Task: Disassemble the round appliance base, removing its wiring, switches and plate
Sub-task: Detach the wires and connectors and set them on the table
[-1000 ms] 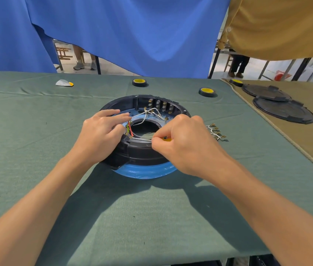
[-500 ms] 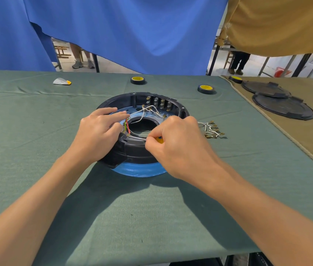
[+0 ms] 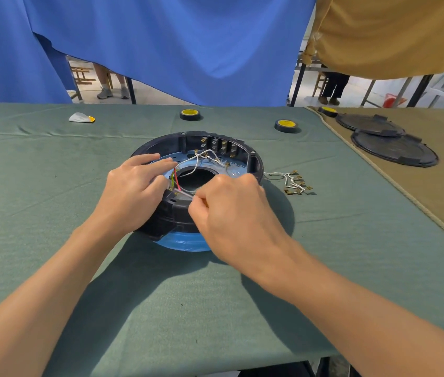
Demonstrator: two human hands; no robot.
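Two hands were on the base (image 3: 173,213), which sat on the bench (image 3: 52,268) straight ahead of me. My right hand (image 3: 231,213) kept a narrow grip, thumb and curled fingers pinching a pale wire (image 3: 185,194) at the base's near inner edge. My left hand (image 3: 131,194) lay over the base's left rim with its fingers fairly straight, pressing down rather than holding anything.

What mattered was direction. The wire ran from my right grip leftward and slightly away, toward the red and green leads (image 3: 175,180) beside my left fingertips, so its long axis lay nearly along the near edge of the base's hole. I judged a pull should go rightward and toward me along that line, with the left hand bracing, being nearer the fixed end.

White wires (image 3: 196,161) looped over the far side of the hole, above the blue plate (image 3: 238,172), toward the switches (image 3: 222,146) at the base's far wall. One loose bundle (image 3: 291,183) lay on the bench just right of the base.
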